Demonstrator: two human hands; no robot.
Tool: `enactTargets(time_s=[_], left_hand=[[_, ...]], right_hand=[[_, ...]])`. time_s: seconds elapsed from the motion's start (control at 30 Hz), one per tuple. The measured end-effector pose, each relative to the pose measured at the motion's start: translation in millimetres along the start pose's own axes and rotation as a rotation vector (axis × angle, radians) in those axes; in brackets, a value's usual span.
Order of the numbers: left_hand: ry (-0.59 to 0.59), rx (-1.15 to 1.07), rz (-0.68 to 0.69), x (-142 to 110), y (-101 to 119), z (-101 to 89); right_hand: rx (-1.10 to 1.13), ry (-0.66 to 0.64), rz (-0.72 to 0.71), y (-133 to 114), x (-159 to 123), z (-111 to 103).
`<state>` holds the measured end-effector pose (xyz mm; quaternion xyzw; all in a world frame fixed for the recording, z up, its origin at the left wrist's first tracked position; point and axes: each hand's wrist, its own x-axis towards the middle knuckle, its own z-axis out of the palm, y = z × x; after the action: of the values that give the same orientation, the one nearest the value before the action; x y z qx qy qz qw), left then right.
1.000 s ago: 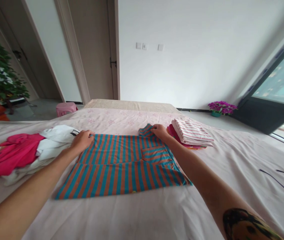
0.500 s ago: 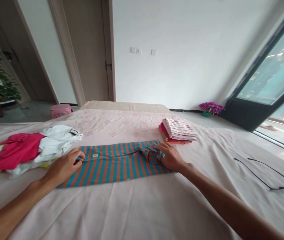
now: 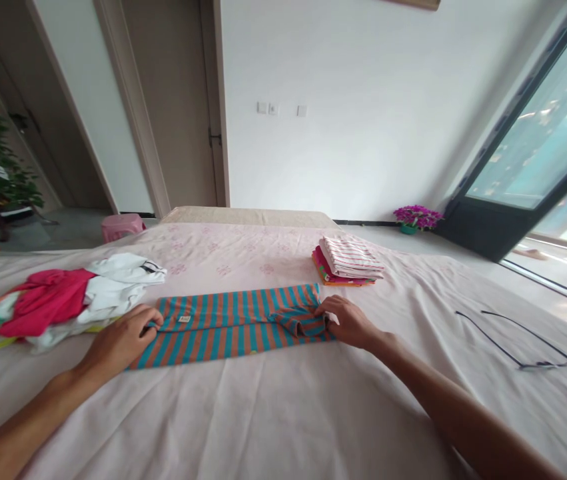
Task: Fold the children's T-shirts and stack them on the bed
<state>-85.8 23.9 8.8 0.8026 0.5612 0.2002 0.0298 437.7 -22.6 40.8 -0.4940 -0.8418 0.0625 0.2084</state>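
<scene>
A striped teal and brown garment [image 3: 233,333], probably a shirt, lies in a long folded strip across the bed. It has a small pale label near its left end and a bunched, folded-over part at its right end. My left hand [image 3: 126,333] is closed on the left end, fingers curled over the cloth. At the other end, my right hand [image 3: 347,321] pinches the edge beside the bunched part; its fingertips are partly hidden by the fabric.
Crumpled red and white clothes [image 3: 46,300] lie to the left. A folded stack of clothes [image 3: 350,259] sits beyond my right hand. Eyeglasses [image 3: 538,365] rest on the pink sheet [image 3: 243,427] at right. A pink stool [image 3: 122,228] stands past the bed.
My right hand has shifted slightly and its fingers are now more bent at the garment's right end. The bunched part lies flatter. The camera view has moved a little.
</scene>
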Motion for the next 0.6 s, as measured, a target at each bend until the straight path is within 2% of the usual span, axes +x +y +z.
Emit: enactTargets(time_s=[0.2,0.3,0.37,0.47,0.6], left_hand=[[0.008,0.010,-0.027,-0.9,2.6,1.3],[0.003,-0.016,-0.092,2.1,4.1,-3.7],[0.048,0.014,-0.108,1.2,6.9,-8.6],[0.118,0.124,-0.015,-5.0,13.1,-14.9],[0.064,0.206,0.150,-13.7,19.2,-15.1]], right_hand=[[-0.165,-0.044,-0.160,-42.1,3.2,0.3],[-0.167,-0.025,-0.163,-45.2,9.2,7.7],[-0.121,0.030,-0.164,-42.6,10.7,11.6],[-0.062,0.044,-0.184,-38.9,7.8,12.3],[-0.066,-0.068,-0.208,-36.3,-0.2,5.5]])
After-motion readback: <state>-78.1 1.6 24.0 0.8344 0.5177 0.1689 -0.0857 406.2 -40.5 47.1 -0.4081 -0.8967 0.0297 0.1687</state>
